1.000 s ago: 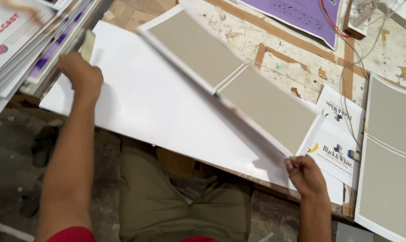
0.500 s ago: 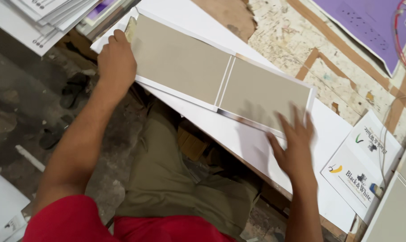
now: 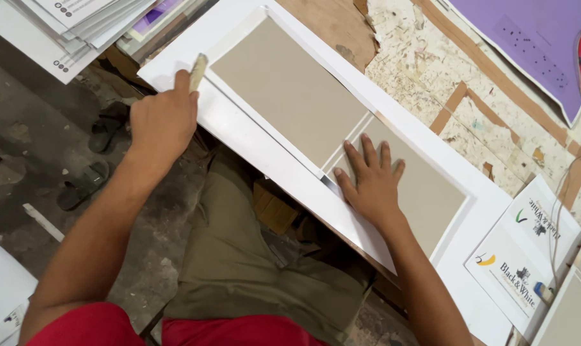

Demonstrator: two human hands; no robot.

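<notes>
I look down from the head camera at a worn wooden bench running from the upper middle to the lower right of the frame. On it lies a large white sheet with two grey boards on top, side by side with a narrow gap between them, like a book cover being made. My right hand is spread wide and flat, holding nothing, with the palm pressing the right grey board near the gap, seemingly to stop it sliding. My left hand, at left of centre, is closed around a small pale folding tool, its tip resting on the white margin beside the left grey board. A stack of printed sheets fills the upper left; a purple sheet the upper right.
</notes>
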